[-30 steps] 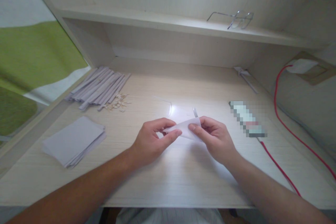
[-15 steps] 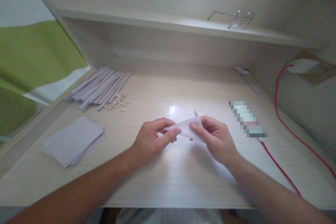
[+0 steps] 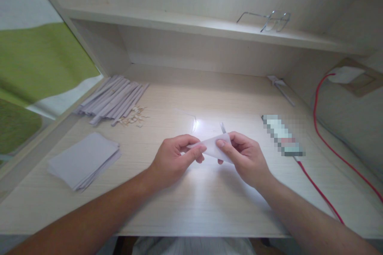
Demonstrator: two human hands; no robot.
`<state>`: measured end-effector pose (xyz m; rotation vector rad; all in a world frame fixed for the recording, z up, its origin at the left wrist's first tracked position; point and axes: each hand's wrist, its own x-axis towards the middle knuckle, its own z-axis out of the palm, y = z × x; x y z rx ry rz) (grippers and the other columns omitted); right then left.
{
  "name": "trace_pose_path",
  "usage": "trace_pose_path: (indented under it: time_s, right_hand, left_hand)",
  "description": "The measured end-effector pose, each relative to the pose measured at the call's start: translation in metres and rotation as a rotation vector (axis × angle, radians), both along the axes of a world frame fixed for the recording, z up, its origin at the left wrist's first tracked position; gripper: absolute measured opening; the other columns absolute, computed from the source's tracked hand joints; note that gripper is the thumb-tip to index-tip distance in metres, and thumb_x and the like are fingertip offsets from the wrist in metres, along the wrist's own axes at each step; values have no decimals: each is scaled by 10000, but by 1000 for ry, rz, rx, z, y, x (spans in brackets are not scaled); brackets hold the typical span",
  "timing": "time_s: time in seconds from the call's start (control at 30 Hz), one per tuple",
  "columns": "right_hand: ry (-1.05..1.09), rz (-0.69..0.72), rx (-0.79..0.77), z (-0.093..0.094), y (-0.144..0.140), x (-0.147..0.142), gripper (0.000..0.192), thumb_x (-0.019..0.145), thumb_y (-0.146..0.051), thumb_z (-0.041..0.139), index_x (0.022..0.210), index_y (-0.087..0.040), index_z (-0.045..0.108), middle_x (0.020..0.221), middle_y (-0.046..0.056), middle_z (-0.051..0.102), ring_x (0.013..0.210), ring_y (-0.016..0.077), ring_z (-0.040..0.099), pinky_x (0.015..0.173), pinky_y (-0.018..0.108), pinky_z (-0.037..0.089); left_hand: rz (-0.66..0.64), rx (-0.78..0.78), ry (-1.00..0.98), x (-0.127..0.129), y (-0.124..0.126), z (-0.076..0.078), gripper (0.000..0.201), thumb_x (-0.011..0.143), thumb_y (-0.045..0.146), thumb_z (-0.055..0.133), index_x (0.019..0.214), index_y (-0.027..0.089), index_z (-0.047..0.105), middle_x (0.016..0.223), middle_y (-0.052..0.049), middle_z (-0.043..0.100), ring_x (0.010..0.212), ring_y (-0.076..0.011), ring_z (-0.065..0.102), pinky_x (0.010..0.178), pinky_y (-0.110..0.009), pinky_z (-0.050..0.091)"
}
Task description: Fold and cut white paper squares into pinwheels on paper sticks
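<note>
A small white sheet of paper point(image 3: 212, 146), narrow at its left end and wider at its right, is held between both hands above the desk. My left hand point(image 3: 178, 158) pinches the narrow end between thumb and fingers. My right hand point(image 3: 245, 156) grips the wide end, its thumb pressed flat on the paper. Behind the right fingers a thin silvery piece point(image 3: 223, 127) sticks up; I cannot tell whether the hand holds it. Left of my hands lies a stack of white paper sheets point(image 3: 85, 159).
Several rolled paper sticks point(image 3: 113, 97) lie at the back left beside small yellowish bits point(image 3: 135, 115). A blurred-out phone point(image 3: 283, 135) with a red cable point(image 3: 320, 195) is on the right. Eyeglasses point(image 3: 273, 22) rest on the shelf point(image 3: 179, 22). A white stick-like item point(image 3: 281, 87) lies back right.
Both hands keep their hold on the paper in nearly the same place. The fingers under it have shifted very slightly.
</note>
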<state>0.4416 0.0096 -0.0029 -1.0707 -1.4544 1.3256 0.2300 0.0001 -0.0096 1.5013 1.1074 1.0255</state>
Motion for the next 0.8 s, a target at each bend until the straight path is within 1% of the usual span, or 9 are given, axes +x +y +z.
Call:
trace_pose_path:
  time_s: [0.2, 0.37, 0.53, 0.8]
  right_hand:
    - [-26, -8, 18, -1, 0, 0, 247, 930, -377, 723, 795, -171, 698, 646, 10, 686, 584, 124, 608, 548, 237, 465]
    - [-48, -11, 38, -2, -1, 1, 255, 935, -379, 715, 782, -176, 689, 680, 18, 693, 612, 131, 600, 570, 252, 449]
    - [-81, -69, 89, -4, -3, 1, 237, 919, -368, 730, 774, -186, 686, 667, -12, 625, 595, 116, 541, 548, 246, 409]
    - [-94, -118, 150, -5, -2, 1, 191, 924, -356, 724, 810, -203, 717, 685, -14, 614, 600, 115, 516, 536, 252, 381]
  left_hand:
    - [9, 5, 6, 1, 1, 1, 185, 921, 324, 710, 814, 184, 766, 724, 9, 773, 697, -126, 677, 681, -236, 477]
    - [18, 1, 3, 1, 0, 0, 175, 915, 316, 719, 807, 186, 763, 716, 14, 772, 679, -117, 671, 668, -229, 470]
    - [28, -3, -18, 1, 0, 1, 176, 903, 311, 733, 781, 186, 753, 705, 16, 773, 666, -112, 666, 670, -230, 470]
    - [48, -21, -74, 0, 1, 4, 193, 888, 277, 747, 725, 176, 721, 639, 13, 758, 582, -104, 644, 629, -232, 461]
